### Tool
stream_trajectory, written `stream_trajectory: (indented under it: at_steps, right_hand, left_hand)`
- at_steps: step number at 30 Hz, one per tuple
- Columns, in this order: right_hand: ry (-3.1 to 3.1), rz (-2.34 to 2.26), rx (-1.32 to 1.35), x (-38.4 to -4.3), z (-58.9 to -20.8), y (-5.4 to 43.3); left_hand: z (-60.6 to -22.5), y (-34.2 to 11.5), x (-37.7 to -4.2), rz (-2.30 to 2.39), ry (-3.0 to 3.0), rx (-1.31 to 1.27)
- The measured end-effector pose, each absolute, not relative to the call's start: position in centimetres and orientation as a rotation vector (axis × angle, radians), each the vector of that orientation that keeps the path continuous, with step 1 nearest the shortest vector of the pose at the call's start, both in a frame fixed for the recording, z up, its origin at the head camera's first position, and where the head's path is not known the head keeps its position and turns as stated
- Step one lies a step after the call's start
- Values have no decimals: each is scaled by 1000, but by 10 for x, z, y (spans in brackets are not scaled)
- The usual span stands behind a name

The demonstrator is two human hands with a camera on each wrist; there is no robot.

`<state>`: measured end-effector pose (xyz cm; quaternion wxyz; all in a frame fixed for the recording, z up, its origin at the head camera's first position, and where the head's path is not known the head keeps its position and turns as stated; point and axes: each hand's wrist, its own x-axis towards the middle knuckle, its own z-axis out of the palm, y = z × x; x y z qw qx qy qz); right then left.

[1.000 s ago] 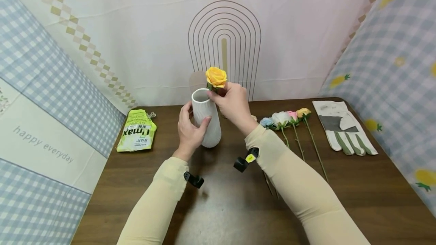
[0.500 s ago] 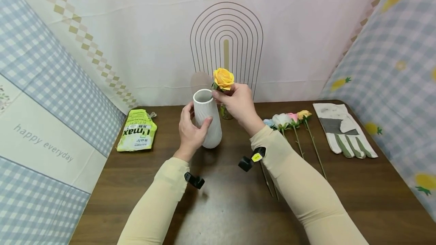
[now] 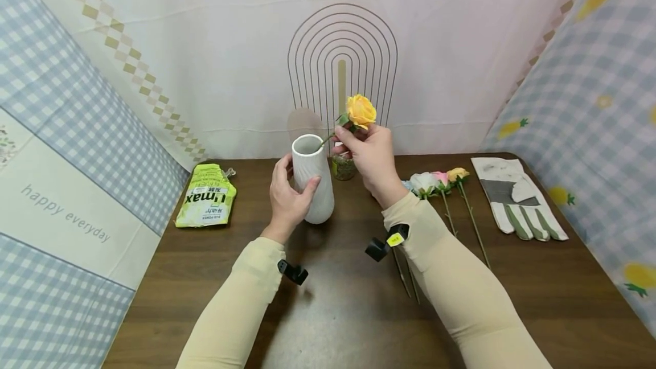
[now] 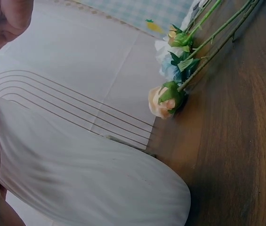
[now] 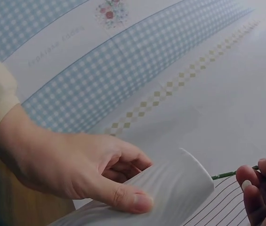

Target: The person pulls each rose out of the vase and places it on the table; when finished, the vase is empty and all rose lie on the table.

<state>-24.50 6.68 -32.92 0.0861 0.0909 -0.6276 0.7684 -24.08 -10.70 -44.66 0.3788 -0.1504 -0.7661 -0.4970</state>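
A white ribbed vase stands on the table, and my left hand grips its left side with the thumb across the front. To the right of the vase mouth, my right hand pinches a yellow rose just below its bloom. The rose's green stem slants down into the vase mouth; its lower end is hidden inside. In the left wrist view the vase fills the lower part, with the right hand at the upper left.
Several artificial roses lie on the table at right, beside a white and green work glove. A small glass jar stands behind the vase. At left lies a green and white packet. Patterned cloths hang around the table.
My right hand and the yellow rose have moved right and a little up from the vase mouth, so part of the stem now shows. My left hand keeps its grip on the vase.
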Motion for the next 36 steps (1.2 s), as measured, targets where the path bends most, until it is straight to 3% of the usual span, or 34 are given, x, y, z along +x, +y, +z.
stream_trajectory:
  at_steps: [36]
  right_hand:
    - [-1398,2342,265,-237,-323,121]
  left_hand:
    - [-448,-108,-241,-1254,-1968,-396]
